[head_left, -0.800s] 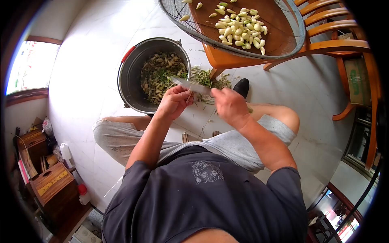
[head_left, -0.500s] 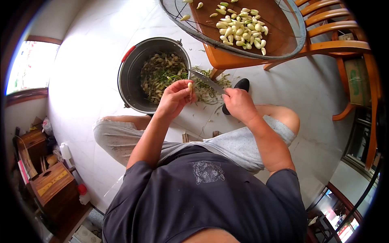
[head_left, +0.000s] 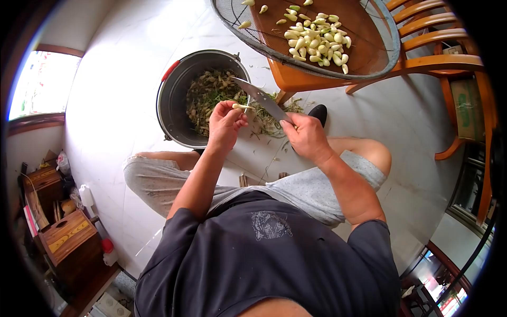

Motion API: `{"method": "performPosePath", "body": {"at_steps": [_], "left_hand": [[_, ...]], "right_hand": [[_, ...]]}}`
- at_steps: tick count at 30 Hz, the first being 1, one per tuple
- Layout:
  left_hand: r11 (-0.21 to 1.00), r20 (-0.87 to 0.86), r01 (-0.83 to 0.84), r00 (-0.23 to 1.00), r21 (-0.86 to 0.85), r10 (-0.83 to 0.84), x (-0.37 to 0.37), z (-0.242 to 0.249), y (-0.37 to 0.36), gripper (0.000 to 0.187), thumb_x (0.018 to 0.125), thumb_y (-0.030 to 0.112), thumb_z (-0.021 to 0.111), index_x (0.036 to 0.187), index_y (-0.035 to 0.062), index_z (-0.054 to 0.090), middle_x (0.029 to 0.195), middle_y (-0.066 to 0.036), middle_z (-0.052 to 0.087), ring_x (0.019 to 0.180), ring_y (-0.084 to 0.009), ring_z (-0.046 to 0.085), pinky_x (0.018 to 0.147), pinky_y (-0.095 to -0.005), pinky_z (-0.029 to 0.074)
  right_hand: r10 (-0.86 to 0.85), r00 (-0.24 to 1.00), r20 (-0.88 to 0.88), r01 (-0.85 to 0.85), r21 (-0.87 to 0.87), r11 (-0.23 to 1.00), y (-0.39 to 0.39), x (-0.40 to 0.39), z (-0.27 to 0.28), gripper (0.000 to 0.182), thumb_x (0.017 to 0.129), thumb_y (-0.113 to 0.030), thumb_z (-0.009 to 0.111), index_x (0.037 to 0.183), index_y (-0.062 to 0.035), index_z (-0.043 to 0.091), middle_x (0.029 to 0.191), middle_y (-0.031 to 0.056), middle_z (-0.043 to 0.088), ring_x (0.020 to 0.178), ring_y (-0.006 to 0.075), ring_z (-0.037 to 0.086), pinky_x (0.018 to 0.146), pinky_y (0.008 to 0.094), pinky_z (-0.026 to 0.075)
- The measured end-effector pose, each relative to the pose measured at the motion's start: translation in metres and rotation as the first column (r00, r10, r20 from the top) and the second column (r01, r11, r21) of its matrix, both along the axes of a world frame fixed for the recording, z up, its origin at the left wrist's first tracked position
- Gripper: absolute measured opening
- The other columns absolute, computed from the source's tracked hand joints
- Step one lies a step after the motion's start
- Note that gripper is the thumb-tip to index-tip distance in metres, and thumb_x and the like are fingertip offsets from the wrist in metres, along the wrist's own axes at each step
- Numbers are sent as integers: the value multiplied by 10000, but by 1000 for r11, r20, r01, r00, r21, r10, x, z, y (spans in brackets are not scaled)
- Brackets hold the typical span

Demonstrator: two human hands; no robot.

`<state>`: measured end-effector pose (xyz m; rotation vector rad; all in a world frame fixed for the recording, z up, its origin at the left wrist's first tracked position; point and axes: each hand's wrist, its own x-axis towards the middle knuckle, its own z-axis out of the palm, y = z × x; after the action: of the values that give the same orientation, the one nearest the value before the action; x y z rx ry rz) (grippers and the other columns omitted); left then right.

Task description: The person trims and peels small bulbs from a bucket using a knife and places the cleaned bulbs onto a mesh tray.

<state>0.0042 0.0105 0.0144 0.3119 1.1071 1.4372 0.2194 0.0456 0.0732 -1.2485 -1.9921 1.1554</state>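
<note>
Steel bucket [head_left: 177,103]: holds trimmings, just beyond the left hand.
Mesh tray [head_left: 380,50]: holds peeled bulbs, beyond the right hand.
Right hand [head_left: 303,136]: gripping the knife [head_left: 261,98].
Left hand [head_left: 224,122]: pinching a bulb [head_left: 241,106], over the bucket's rim.

left hand [head_left: 224,122]: raised, fingers pinched together at the tips | right hand [head_left: 305,136]: fist closed, thumb on top | both forearms extended forward

Pale tiled floor [head_left: 121,79], bright window [head_left: 39,84] at left, orange wooden chair [head_left: 438,47], wooden boxes [head_left: 68,245].
</note>
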Motion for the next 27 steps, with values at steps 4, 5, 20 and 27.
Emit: {"method": "performPosePath", "body": {"at_steps": [4,5,20,27], "left_hand": [[1000,-9,-5,1000,2,5,5,0,1,137,859,13,589,953,55,499,848,-56,584,669,-142,596,566,-259,506],[1000,-9,3,1000,5,-3,6,-2,2,136,860,14,588,954,56,499,849,-57,584,668,-142,596,569,-262,509],[995,152,-55,987,79,43,22,-13,-2,121,863,-19,543,936,41,467,854,-147,617,661,-177,614,552,-295,543],[988,70,-42,997,147,32,12,1,6,93,889,22,546,968,34,497,844,-137,624,642,-165,609,546,-283,532]], "right_hand": [[23,999,49,-20,-62,998,-2,-2,-1,192,833,-156,570,935,-17,653,779,194,631,754,365,616,683,421,490],[26,998,55,-24,-45,999,-4,-2,-7,196,832,-156,570,937,-13,653,789,198,632,759,365,617,688,422,491],[46,981,187,-65,94,994,-8,0,-21,183,826,-148,560,920,-28,660,768,199,630,742,362,621,685,432,503],[117,839,532,-75,-100,992,-2,21,-33,158,809,-116,503,758,-3,602,773,224,627,772,396,614,722,462,489]]}}
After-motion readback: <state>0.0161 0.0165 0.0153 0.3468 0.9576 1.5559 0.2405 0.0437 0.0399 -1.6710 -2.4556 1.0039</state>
